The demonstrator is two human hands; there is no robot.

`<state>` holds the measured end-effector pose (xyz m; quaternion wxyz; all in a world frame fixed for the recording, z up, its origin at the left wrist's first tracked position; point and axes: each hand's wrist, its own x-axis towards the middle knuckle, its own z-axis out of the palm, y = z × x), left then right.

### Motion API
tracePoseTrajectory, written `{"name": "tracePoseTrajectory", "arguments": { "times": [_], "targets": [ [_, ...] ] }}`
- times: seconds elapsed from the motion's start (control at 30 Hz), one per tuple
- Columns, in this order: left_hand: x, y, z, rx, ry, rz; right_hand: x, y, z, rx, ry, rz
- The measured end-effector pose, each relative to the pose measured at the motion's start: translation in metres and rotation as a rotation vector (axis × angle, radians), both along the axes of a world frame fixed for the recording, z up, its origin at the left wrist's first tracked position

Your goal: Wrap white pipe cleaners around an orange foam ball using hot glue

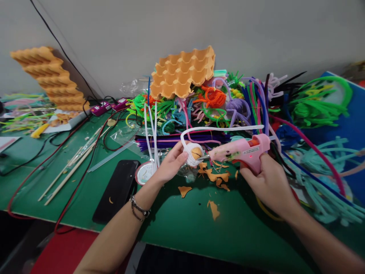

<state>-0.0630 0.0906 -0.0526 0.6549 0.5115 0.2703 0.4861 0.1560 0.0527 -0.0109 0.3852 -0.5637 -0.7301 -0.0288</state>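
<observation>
My left hand (169,165) holds a small orange egg-carton cup (195,153) partly wrapped in a white pipe cleaner (222,129), whose free end arcs up and to the right. My right hand (269,182) grips a pink glue gun (242,150), its red light on, with the metal nozzle touching the cup. Torn orange carton scraps (213,177) lie on the green table (176,220) just below both hands.
A heap of coloured pipe cleaners (228,102) fills the back and right, with an orange egg tray (182,74) on top. A black phone (118,190), a round tape roll (144,173), wooden sticks (71,165), red and black cables and a stack of egg trays (51,78) lie left.
</observation>
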Motion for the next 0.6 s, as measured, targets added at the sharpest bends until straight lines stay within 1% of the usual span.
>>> {"name": "tracePoseTrajectory", "arguments": {
  "times": [0.13, 0.27, 0.43, 0.6],
  "targets": [
    [0.000, 0.000, -0.001, 0.000, 0.024, 0.024, 0.000, 0.000, 0.000, -0.004, 0.002, 0.000],
    [0.000, -0.001, 0.001, 0.002, 0.036, 0.071, 0.000, 0.000, 0.000, -0.008, 0.011, -0.003],
    [0.002, -0.002, 0.005, 0.000, 0.022, 0.053, 0.000, -0.001, 0.000, -0.011, 0.011, -0.016],
    [0.002, -0.002, 0.010, 0.021, 0.046, 0.074, 0.000, -0.002, -0.001, -0.034, 0.020, -0.040]
  ]
}}
